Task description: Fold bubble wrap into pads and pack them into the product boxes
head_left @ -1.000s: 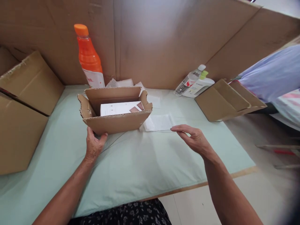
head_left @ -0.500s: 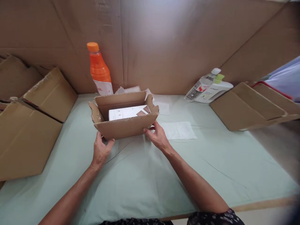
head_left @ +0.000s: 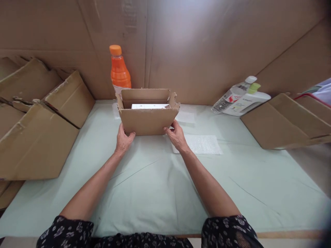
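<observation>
A small open cardboard box is held between my two hands near the back of the table. Inside it lies a white carton, mostly hidden by the box's front wall. My left hand grips the lower left corner, thumb on the front face. At the lower right corner my right hand does the same, its thumb also in front. Behind the box stands an orange bottle, its lower part covered. A sheet of bubble wrap lies flat just right of my right hand.
Larger cardboard boxes stand on the left. On the right, a clear bottle and a white bottle lean near another cardboard box. A tall cardboard wall closes off the back of the green cloth.
Both hands have pushed the small box farther back and straightened it. Less of the white carton shows over the front wall. The view has shifted slightly.
</observation>
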`<move>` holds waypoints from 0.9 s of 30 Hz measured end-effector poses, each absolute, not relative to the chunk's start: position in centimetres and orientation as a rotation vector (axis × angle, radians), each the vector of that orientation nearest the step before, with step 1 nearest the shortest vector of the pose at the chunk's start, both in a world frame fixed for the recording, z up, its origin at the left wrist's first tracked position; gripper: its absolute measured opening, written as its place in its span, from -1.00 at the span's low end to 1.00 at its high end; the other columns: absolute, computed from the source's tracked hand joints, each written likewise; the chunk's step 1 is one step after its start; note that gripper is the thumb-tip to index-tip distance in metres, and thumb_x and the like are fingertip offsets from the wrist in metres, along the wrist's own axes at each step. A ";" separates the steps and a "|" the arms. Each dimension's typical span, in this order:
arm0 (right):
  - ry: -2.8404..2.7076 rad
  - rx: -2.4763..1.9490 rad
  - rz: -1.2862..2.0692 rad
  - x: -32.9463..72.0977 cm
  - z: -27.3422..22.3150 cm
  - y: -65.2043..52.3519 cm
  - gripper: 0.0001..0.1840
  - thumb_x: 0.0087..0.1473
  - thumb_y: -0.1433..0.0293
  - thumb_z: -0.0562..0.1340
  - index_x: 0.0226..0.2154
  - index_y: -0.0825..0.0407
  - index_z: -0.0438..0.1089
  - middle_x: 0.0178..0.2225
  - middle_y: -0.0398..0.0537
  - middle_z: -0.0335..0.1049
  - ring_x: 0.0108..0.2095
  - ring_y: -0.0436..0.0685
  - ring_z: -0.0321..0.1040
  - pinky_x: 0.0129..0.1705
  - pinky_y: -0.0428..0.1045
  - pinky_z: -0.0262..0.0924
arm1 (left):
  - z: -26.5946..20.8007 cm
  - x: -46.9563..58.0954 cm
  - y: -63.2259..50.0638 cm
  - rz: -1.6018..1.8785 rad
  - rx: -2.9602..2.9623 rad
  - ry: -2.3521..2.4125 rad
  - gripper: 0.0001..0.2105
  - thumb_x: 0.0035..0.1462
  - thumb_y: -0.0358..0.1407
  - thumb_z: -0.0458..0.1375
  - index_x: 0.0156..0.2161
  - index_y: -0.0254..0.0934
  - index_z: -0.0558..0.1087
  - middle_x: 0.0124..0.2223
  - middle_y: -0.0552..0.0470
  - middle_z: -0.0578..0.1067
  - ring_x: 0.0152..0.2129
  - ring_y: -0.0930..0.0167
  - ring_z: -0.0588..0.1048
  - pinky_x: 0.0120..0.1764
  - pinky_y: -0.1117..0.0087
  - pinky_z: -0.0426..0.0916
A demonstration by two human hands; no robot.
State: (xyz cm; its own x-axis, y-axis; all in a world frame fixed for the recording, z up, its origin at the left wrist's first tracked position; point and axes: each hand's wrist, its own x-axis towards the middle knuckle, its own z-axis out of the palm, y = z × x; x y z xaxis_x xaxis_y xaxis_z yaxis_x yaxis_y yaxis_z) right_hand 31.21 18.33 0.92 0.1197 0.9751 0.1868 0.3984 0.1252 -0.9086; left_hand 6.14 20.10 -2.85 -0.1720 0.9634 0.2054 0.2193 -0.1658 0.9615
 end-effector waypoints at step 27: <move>-1.954 -1.628 0.505 31.6 -0.4 3.9 -0.67 0.27 0.23 0.21 0.02 -0.06 0.53 0.15 0.09 0.48 0.19 0.31 0.39 0.22 0.32 0.29 | -1.7 4.2 4.4 0.852 1.947 1.287 -0.54 0.12 -0.31 0.17 0.16 -0.23 0.44 0.14 -0.17 0.51 0.11 0.15 0.46 0.17 0.03 0.37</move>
State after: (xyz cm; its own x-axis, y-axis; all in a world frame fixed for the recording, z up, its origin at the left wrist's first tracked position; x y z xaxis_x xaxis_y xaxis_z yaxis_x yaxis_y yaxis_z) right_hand 31.59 3.90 -0.39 -0.1232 0.9783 0.1663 0.7751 0.1995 -0.5995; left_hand 4.20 4.39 -1.66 0.3085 0.9367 0.1653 0.5181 -0.3112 0.7967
